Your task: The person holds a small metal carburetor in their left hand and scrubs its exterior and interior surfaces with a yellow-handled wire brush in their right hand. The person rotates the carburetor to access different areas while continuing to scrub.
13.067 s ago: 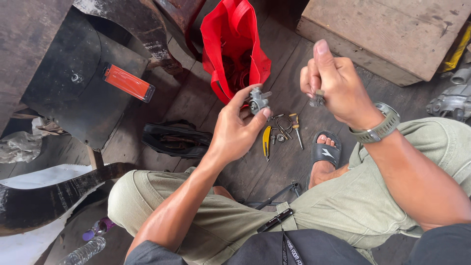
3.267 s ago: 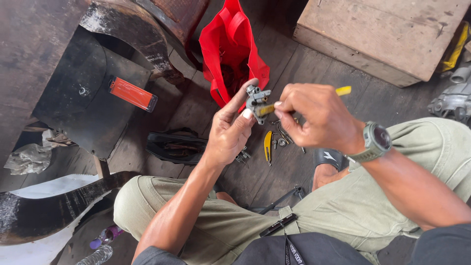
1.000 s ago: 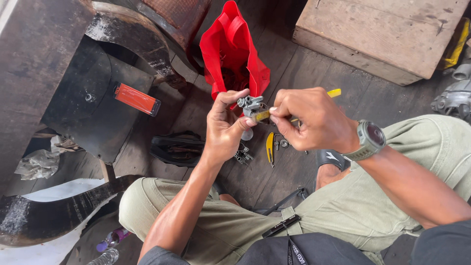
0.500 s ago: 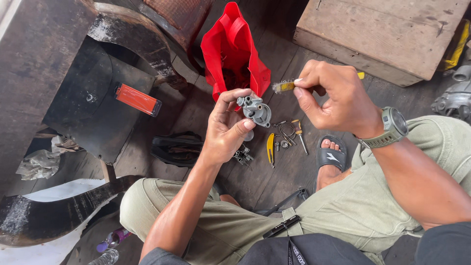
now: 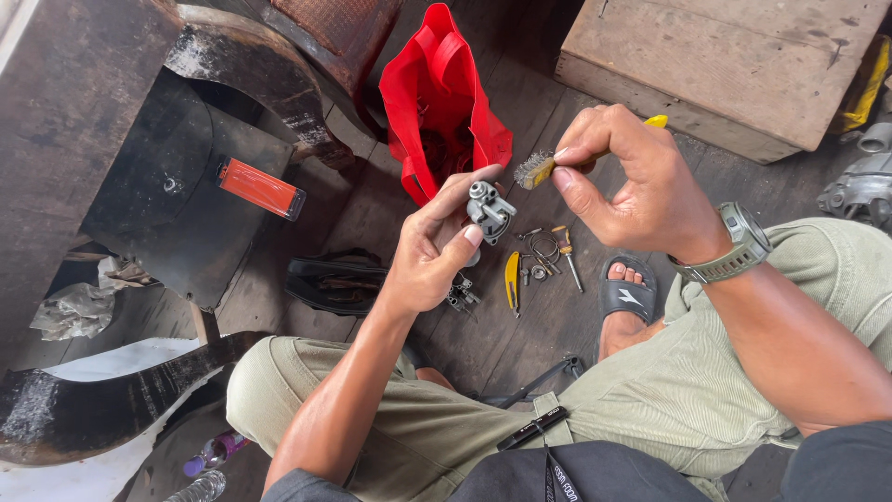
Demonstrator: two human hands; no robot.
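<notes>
- Metal part (image 5: 489, 210), a small grey cast piece with a round boss on top, sits pinched at the fingertips of the left hand (image 5: 429, 256), just above that hand's palm and held up over the floorboards.
- Left hand: fingers curled about halfway, thumb on the near side of the part and forefinger over its far side; the other fingers fold under it.
- Right hand (image 5: 632, 186): closed in a tight pinch on a small wire brush (image 5: 539, 168) with a yellow handle; the bristle end points toward the left hand and stands just beside the part, apart from it by a small gap.
- Handling, as a judgement: the part looks rigid, dense for its size and not fragile, but its greasy-looking faces and odd shape could let it twist out of a two-finger pinch. The flat sides of the body seem the surest hold, leaving the boss and recesses free.
- Below the left hand's fingertips lie loose bits on the floor: a yellow-handled tool (image 5: 511, 281), a small screwdriver (image 5: 566, 252) and springs.
- Beyond both hands stands a red bag (image 5: 437, 102), open at the top.
</notes>
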